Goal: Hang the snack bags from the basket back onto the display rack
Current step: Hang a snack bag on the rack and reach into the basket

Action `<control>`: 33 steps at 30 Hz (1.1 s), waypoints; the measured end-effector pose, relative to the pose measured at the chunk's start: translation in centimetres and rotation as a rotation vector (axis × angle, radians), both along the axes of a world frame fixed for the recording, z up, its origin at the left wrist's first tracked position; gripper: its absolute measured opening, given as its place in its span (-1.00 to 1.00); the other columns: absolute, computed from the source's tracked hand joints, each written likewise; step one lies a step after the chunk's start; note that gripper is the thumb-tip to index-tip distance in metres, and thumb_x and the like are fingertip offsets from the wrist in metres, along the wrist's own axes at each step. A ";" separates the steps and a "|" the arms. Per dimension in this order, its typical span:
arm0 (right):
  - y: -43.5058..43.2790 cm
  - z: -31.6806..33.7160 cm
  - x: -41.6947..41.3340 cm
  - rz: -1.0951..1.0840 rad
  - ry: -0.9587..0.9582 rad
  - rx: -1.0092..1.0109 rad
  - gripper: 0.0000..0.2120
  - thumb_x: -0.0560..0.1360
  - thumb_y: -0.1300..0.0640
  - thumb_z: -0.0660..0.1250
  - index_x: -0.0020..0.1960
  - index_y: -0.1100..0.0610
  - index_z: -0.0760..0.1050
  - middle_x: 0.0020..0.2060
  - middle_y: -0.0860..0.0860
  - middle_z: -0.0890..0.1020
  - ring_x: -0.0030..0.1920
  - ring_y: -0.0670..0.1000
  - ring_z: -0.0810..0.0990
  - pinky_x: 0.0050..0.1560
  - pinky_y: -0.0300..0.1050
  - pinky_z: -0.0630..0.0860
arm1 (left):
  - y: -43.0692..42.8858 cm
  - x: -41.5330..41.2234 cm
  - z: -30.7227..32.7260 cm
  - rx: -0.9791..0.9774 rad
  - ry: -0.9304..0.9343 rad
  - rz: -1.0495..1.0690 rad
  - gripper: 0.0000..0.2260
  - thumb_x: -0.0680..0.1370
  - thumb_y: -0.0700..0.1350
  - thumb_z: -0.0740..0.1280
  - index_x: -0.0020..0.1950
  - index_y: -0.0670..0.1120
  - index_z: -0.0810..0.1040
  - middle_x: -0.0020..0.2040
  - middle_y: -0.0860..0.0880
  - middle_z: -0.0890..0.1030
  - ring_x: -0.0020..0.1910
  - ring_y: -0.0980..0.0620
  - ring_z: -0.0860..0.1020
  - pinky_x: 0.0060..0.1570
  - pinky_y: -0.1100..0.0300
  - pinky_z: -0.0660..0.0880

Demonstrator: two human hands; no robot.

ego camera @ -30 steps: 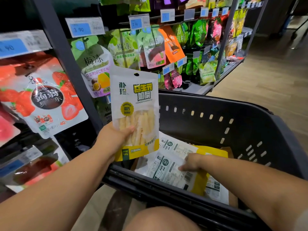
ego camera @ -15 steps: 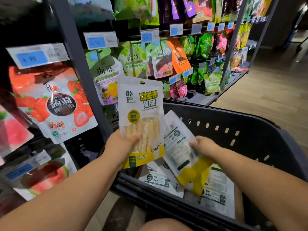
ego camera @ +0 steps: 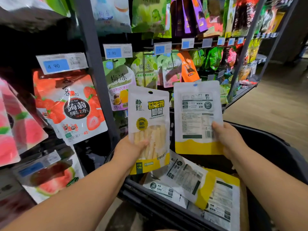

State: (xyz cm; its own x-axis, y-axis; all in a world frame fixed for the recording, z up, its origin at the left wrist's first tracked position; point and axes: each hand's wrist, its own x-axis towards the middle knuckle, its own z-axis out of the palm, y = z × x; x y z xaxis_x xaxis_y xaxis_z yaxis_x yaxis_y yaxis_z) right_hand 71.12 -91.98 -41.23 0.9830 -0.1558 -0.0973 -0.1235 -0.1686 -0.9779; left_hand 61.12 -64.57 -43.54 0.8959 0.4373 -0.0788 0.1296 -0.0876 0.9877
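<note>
**Two bags raised, three in basket**

In left hand [ego camera: 128,151], thumb clamped across lower front: one front-facing bag [ego camera: 150,112]. In right hand [ego camera: 230,141], pinched at right edge: one back-facing bag [ego camera: 195,114]. Both upright, side by side, narrowly apart, before display rack [ego camera: 95,80]. Lying in basket [ego camera: 268,147]: three more bags [ego camera: 185,177]. Open floor [ego camera: 275,105] to right.

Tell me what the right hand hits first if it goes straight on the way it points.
Likely the green-and-white bags hanging on the rack, met by the bag the right hand holds before the hand itself. Depth is unclear, so the gap cannot be judged.
</note>
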 end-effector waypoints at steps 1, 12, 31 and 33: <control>0.3 0.2 -0.1 0.015 0.008 0.038 -0.89 0.61 0.02 0.26 0.00 0.02 0.52 -0.02 0.08 0.70 0.01 0.15 0.68 0.17 0.25 0.56 | 0.0 0.0 0.0 -0.018 0.003 -0.010 -0.85 0.41 -0.08 0.55 -0.09 0.07 0.63 -0.03 -0.01 0.71 -0.01 -0.09 0.67 0.16 -0.12 0.57; 4.8 0.7 -2.6 0.159 0.080 0.202 -0.85 0.65 0.10 0.22 0.10 0.15 0.51 -0.07 0.13 0.70 -0.11 0.11 0.71 -0.21 -0.01 0.64 | -0.5 -0.5 1.3 -0.393 0.024 -0.217 -0.86 0.58 -0.29 0.32 0.08 -0.12 0.61 -0.12 -0.10 0.73 -0.21 -0.02 0.70 -0.23 0.10 0.64; 6.9 1.8 -6.4 0.178 -0.276 -0.399 -0.39 0.51 -0.13 0.37 0.44 -0.09 0.16 0.27 0.02 0.33 0.11 0.02 0.42 0.04 -0.14 0.38 | -0.7 -0.8 1.9 -0.476 -0.020 -0.281 -0.80 0.59 -0.24 0.30 0.19 -0.13 0.59 0.03 -0.17 0.71 -0.09 -0.10 0.70 -0.09 0.00 0.65; 7.5 1.7 -6.9 0.207 -0.276 -0.575 -0.31 0.40 -0.31 0.38 0.42 -0.14 0.21 0.32 0.00 0.24 0.30 0.10 0.35 0.24 0.02 0.39 | -0.8 -0.9 1.9 -0.492 -0.014 -0.296 -0.78 0.59 -0.23 0.30 0.23 -0.14 0.57 0.07 -0.20 0.69 -0.03 -0.14 0.69 -0.04 -0.04 0.63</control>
State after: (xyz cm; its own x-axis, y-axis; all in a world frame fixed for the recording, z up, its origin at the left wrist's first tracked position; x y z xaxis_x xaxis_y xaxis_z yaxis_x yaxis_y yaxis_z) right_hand 64.26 -84.49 -39.55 0.9751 0.0870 0.2042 0.2094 -0.6653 -0.7166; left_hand 60.24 -65.33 -41.63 0.9769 0.0827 -0.1968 0.1560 0.3525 0.9227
